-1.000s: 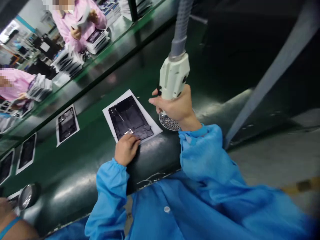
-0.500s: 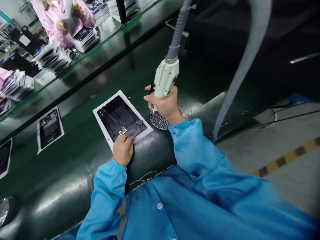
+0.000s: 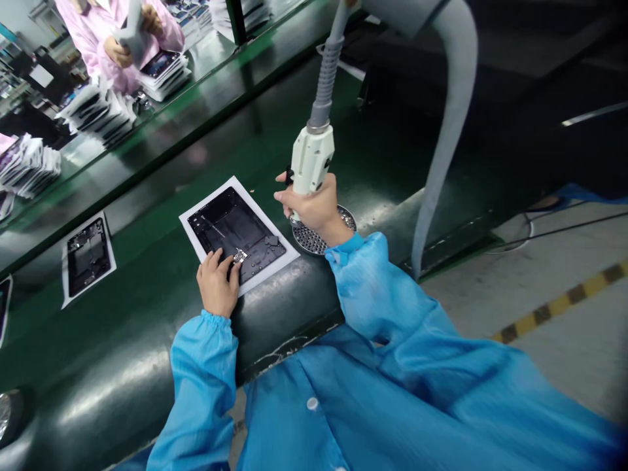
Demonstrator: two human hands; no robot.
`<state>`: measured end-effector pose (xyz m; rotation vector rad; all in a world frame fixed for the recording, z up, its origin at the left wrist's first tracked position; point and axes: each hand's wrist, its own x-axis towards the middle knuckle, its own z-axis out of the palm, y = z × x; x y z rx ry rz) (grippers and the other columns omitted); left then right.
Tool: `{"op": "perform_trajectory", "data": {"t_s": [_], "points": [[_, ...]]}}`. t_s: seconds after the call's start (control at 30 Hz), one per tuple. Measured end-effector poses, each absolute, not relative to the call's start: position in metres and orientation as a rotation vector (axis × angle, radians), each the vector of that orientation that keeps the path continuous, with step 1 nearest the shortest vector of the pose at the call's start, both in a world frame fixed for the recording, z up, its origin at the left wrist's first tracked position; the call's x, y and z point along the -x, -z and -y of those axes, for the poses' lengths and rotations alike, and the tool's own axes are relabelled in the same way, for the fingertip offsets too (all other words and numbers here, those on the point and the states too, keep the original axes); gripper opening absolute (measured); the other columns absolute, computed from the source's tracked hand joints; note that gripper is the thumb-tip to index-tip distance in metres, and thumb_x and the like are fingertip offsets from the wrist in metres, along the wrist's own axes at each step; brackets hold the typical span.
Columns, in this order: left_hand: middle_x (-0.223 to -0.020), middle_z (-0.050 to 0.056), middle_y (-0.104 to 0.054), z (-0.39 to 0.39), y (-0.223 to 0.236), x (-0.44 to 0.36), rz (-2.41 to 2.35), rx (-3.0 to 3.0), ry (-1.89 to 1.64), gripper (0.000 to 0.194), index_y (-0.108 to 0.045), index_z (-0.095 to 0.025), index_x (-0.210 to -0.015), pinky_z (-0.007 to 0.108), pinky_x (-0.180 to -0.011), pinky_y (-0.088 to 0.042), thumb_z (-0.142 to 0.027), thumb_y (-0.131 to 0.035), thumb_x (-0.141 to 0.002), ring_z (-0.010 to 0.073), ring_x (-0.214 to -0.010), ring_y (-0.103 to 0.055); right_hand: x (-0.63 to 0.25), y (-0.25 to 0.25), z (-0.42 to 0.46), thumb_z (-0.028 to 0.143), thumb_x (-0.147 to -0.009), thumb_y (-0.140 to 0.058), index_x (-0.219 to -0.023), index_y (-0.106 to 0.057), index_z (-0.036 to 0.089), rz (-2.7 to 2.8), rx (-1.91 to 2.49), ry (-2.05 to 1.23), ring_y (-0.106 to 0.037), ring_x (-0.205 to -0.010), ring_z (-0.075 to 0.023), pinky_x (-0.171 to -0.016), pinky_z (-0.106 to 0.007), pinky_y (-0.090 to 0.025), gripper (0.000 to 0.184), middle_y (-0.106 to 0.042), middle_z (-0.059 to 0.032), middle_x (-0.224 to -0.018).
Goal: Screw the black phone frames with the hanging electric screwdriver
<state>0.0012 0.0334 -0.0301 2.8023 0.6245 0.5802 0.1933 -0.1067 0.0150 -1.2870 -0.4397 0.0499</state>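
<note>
Panel (image 3: 236,234) under left hand (image 3: 217,285) fingertips

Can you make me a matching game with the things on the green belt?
Things:
1. white handheld tool with grey hose
2. black flat panel
3. round perforated metal disc
4. white paper sheet

Places:
A. under the black panel
B. gripped in the right hand
C. touched by the left hand
D. below the tool

Pairs: 1-B, 2-C, 3-D, 4-A

Black rectangular device panel (image 3: 236,234) lies on white paper sheet (image 3: 196,241) on green conveyor belt (image 3: 147,314); round perforated metal disc (image 3: 314,239) just right; second panel-on-sheet (image 3: 87,256) far left.
</note>
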Motion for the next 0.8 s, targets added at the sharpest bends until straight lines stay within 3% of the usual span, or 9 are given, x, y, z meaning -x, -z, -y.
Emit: {"op": "perform_trajectory", "data": {"t_s": [0.43,0.63,0.8], "points": [[-0.115,0.013,-0.068,-0.034,0.033,-0.003,-0.574,-2.722,-0.698,0.026,-0.072,-0.017,-0.094,0.051,-0.101,-0.043,-0.037,-0.058,-0.086,0.0308,-0.119,-0.057,-0.193,-0.016,0.106,0.015,-0.063,-0.067,-0.074,-0.063,0.018,0.449,1.317,-0.036,-0.046,-0.035,-0.0095,-0.042,-0.029,-0.045,0.012,-0.051,0.0077,-0.042],[-0.118,0.013,-0.067,-0.032,0.032,-0.003,-0.558,-2.703,-0.775,0.028,-0.071,-0.017,-0.101,0.050,-0.101,-0.043,-0.038,-0.059,-0.086,0.0292,-0.118,-0.058,-0.194,-0.023,0.113,0.017,-0.060,-0.069,-0.073,-0.062,0.018,0.454,1.326,-0.086,-0.047,-0.035,-0.0100,-0.040,-0.028,-0.043,0.015,-0.051,0.0075,-0.043],[-0.120,0.009,-0.066,-0.003,0.020,-0.025,-0.397,-2.715,-0.683,0.019,-0.073,-0.021,-0.091,0.054,-0.105,-0.038,-0.035,-0.060,-0.087,0.0289,-0.123,-0.054,-0.194,-0.032,0.124,0.020,-0.060,-0.070,-0.073,-0.062,0.020,0.499,1.335,-0.158,-0.047,-0.036,-0.0106,-0.038,-0.028,-0.043,0.016,-0.051,0.0070,-0.042]]}}
